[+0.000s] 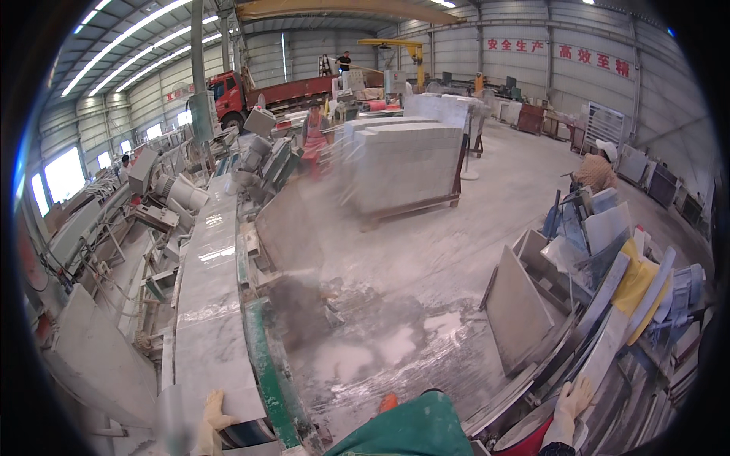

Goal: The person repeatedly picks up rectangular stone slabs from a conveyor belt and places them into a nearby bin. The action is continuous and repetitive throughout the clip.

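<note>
My left hand (215,418), in a pale glove, rests at the near end of a grey-white stone slab (209,342). Its fingers lie stretched out with the thumb apart. The slab lies flat on a long machine bed beside a green side rail (266,380). At the lower right, my right hand (572,403), also gloved, touches the lower end of a long pale strip (606,353) leaning in a pile. Its fingers look extended rather than wrapped round it. A green apron (407,429) covers my front between the hands.
Wet patches and dust mark the floor (395,342). Upright boards (521,311) and a yellow sheet (637,281) crowd the right. Ahead stand stacked white slabs (411,167) on a rack. One person (314,133) is beside the machine line, another (597,171) at far right.
</note>
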Demonstrator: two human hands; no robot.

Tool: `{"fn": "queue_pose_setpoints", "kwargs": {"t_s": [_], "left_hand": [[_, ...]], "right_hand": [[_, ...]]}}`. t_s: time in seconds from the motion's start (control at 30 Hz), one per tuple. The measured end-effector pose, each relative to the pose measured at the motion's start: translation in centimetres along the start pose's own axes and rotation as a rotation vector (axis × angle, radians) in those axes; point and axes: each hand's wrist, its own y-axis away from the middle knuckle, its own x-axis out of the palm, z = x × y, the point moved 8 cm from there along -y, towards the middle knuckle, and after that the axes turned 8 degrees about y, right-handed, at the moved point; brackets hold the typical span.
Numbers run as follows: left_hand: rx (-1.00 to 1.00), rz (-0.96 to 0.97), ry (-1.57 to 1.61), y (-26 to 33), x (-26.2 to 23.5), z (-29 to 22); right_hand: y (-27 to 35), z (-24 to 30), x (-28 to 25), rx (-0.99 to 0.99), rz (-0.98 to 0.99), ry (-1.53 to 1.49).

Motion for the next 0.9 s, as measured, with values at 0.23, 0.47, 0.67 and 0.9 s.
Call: {"fn": "queue_pose_setpoints", "kwargs": {"t_s": [0.23,0.47,0.67,0.9], "left_hand": [[-0.098,-0.238,-0.022,-0.5,0.3,-3.0],[-0.235,-0.355,-0.121,-2.8,-1.4,-6.8],[-0.287,-0.345,-0.17,-3.4,-1.7,-6.4],[-0.258,-0.39,-0.182,-3.4,-1.7,-6.6]], "right_hand": [[0.7,0.7,-1.4,0.01,0.038,-0.043],[1.4,1.2,-2.4,0.006,0.069,-0.05],[2.1,1.9,-3.3,0.026,0.12,-0.013],[2.9,2.1,-3.5,0.034,0.183,-0.009]]}}
